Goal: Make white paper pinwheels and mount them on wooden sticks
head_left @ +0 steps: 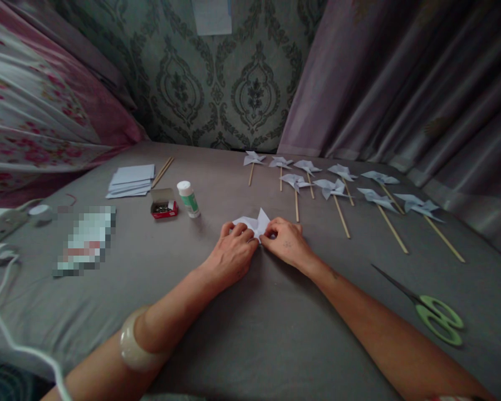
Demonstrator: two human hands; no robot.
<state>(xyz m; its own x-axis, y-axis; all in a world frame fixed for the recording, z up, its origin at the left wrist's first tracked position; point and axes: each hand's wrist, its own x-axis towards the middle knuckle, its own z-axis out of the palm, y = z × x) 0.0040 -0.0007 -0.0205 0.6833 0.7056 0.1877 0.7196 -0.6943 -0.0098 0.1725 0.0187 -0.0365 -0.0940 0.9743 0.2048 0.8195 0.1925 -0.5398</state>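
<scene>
Between my two hands, on the grey cloth, is a white paper pinwheel (254, 224) with one pointed corner standing up. My left hand (234, 250) has its fingers curled over the paper's left and near side. From the right, my right hand (284, 239) pinches the paper with thumb and forefinger. The two hands nearly meet at the near edge of the paper. My fingers cover much of it, so its centre is hidden.
Several finished pinwheels (334, 188) on sticks lie at the back right. Green-handled scissors (436, 317) rest at the right. Leftward are a glue stick (188, 199), a red box of small metal pins (164, 208), stacked paper (130, 181), wooden sticks (162, 171) and a power strip (4, 223).
</scene>
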